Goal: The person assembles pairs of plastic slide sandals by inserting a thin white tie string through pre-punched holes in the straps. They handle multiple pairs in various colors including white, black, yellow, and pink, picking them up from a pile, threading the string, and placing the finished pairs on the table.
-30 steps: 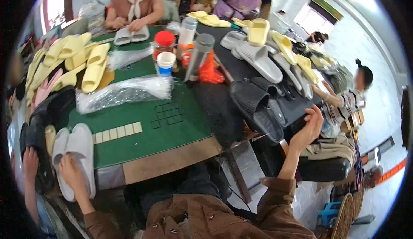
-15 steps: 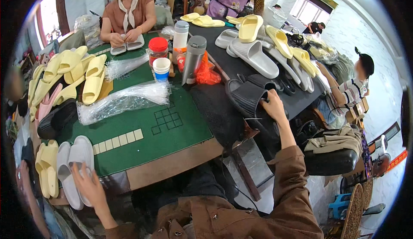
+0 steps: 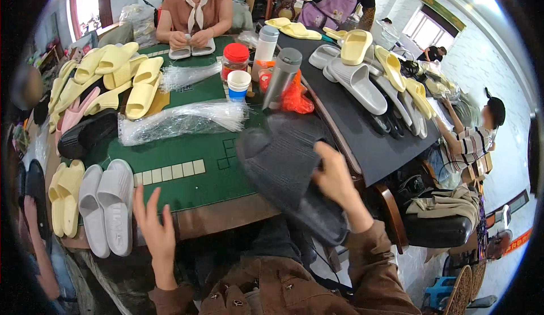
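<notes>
My right hand (image 3: 335,179) grips a black slide sandal (image 3: 286,167) by its side, over the near edge of the green-topped table (image 3: 226,187). The sandal is tilted and slightly blurred; another dark shape just behind it cannot be told apart clearly. With fingers spread and nothing in them, my left hand (image 3: 154,230) hovers beside a pair of grey slides (image 3: 115,224) at the table's near left. A yellow pair (image 3: 65,196) stands left of the grey one.
Yellow slides (image 3: 116,57) are heaped far left, beside a black slide (image 3: 88,135). Clear plastic ties (image 3: 181,123), a paper cup (image 3: 238,82), a red-lidded jar (image 3: 235,60) and a steel flask (image 3: 283,77) stand mid-table. More slides (image 3: 360,85) lie right. Co-workers sit around.
My right hand has brought the black slide from the dark table on the right toward me and left. My left hand has come away from the grey slides, to the right. The view has shifted.
</notes>
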`<action>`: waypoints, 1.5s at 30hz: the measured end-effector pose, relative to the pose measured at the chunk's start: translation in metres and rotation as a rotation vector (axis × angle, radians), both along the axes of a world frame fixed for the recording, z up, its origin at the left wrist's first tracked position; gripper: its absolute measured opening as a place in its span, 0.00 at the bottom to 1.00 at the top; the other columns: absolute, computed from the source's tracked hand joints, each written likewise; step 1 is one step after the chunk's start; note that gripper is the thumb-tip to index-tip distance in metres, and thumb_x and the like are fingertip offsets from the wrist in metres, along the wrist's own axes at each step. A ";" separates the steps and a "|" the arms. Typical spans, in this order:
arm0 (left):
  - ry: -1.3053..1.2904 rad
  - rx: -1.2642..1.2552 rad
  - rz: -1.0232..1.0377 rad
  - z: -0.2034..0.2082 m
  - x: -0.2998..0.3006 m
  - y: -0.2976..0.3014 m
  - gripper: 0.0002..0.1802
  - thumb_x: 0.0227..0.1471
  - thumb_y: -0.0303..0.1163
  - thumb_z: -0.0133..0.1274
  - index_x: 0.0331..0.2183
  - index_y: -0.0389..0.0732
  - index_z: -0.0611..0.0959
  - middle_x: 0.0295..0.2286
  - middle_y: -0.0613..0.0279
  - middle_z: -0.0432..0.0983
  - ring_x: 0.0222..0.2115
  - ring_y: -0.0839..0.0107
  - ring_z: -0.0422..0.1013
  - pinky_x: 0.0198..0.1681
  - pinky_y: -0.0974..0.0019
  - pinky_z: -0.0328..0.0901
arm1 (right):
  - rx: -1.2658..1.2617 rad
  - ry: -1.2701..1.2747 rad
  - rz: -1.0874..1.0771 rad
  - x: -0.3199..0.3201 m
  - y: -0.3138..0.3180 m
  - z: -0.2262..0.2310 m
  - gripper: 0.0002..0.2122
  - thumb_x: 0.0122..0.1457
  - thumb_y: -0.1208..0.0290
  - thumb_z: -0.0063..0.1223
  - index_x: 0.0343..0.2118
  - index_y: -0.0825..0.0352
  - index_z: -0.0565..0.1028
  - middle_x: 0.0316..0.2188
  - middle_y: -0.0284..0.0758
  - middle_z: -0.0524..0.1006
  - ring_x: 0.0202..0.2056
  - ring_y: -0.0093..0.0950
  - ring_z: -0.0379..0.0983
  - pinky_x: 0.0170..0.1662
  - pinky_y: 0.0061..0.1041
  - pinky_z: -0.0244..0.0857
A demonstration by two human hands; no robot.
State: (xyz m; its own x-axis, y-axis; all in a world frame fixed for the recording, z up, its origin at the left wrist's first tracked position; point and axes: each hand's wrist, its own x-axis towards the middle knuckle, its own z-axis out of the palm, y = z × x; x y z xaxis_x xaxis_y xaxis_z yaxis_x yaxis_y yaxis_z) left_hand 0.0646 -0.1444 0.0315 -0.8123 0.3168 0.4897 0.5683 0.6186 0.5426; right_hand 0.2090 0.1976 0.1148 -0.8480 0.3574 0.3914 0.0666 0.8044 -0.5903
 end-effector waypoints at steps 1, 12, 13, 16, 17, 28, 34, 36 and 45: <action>-0.027 0.022 -0.024 0.001 0.003 0.003 0.19 0.55 0.25 0.48 0.50 0.36 0.74 0.59 0.49 0.56 0.61 0.49 0.50 0.62 0.51 0.47 | 0.000 -0.036 0.015 -0.011 -0.020 0.002 0.14 0.44 0.78 0.59 0.32 0.71 0.66 0.32 0.50 0.71 0.38 0.52 0.70 0.38 0.41 0.65; -0.165 0.197 -0.200 0.016 0.019 0.032 0.21 0.60 0.29 0.40 0.53 0.33 0.69 0.57 0.46 0.57 0.58 0.51 0.55 0.60 0.54 0.51 | -0.135 -0.223 0.122 -0.091 -0.113 -0.098 0.18 0.54 0.66 0.59 0.39 0.74 0.65 0.38 0.46 0.68 0.33 0.41 0.72 0.34 0.36 0.66; -0.186 0.186 -0.239 0.012 0.018 0.034 0.22 0.60 0.30 0.41 0.55 0.33 0.68 0.57 0.45 0.56 0.58 0.50 0.55 0.60 0.54 0.50 | -0.185 -0.178 0.177 -0.091 -0.112 -0.101 0.18 0.54 0.68 0.59 0.40 0.74 0.66 0.39 0.45 0.68 0.32 0.38 0.72 0.34 0.33 0.67; -0.263 0.098 -0.282 -0.005 0.020 0.043 0.27 0.60 0.34 0.42 0.58 0.35 0.63 0.59 0.44 0.52 0.60 0.47 0.50 0.61 0.52 0.47 | -0.473 -0.168 0.335 -0.079 -0.100 -0.093 0.17 0.54 0.80 0.56 0.46 0.73 0.68 0.46 0.42 0.66 0.32 0.24 0.73 0.34 0.20 0.67; -0.204 0.003 -0.265 -0.011 0.019 0.047 0.28 0.60 0.36 0.43 0.59 0.38 0.61 0.59 0.43 0.51 0.60 0.45 0.48 0.62 0.49 0.45 | -0.477 -0.082 0.356 -0.074 -0.093 -0.092 0.15 0.54 0.81 0.53 0.46 0.73 0.69 0.46 0.42 0.66 0.33 0.25 0.74 0.35 0.21 0.68; 0.091 -0.201 -0.238 -0.008 -0.009 0.081 0.27 0.58 0.41 0.48 0.56 0.40 0.68 0.57 0.45 0.56 0.59 0.45 0.50 0.59 0.41 0.46 | -0.671 0.150 0.254 -0.054 -0.039 -0.038 0.11 0.64 0.81 0.38 0.42 0.72 0.75 0.42 0.39 0.75 0.44 0.27 0.74 0.47 0.25 0.70; 0.189 -0.238 -0.330 -0.011 -0.032 0.113 0.24 0.55 0.44 0.51 0.52 0.45 0.74 0.50 0.53 0.69 0.52 0.52 0.63 0.57 0.47 0.54 | 0.114 0.224 0.372 -0.077 -0.048 0.065 0.09 0.58 0.79 0.49 0.41 0.68 0.77 0.35 0.41 0.73 0.34 0.32 0.72 0.38 0.27 0.67; 0.189 -0.233 -0.332 -0.012 -0.031 0.120 0.23 0.55 0.43 0.50 0.51 0.45 0.75 0.51 0.56 0.69 0.53 0.54 0.63 0.58 0.50 0.54 | 0.229 0.328 0.334 -0.081 -0.056 0.101 0.10 0.58 0.80 0.49 0.42 0.67 0.78 0.34 0.37 0.72 0.33 0.27 0.71 0.37 0.24 0.65; 0.167 -0.218 -0.340 -0.011 -0.029 0.116 0.24 0.53 0.41 0.54 0.51 0.46 0.75 0.51 0.57 0.69 0.55 0.56 0.62 0.59 0.52 0.54 | -0.129 1.006 0.553 -0.119 -0.080 0.122 0.11 0.62 0.80 0.42 0.45 0.71 0.75 0.44 0.38 0.73 0.42 0.25 0.70 0.45 0.23 0.65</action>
State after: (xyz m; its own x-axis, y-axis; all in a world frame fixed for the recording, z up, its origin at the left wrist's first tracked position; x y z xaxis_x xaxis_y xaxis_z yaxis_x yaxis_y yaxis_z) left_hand 0.0354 -0.0282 0.0207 -0.5589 0.6636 0.4972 0.8286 0.4708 0.3031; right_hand 0.0898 0.1177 0.2371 -0.2266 0.1210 0.9664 -0.8233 0.5064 -0.2565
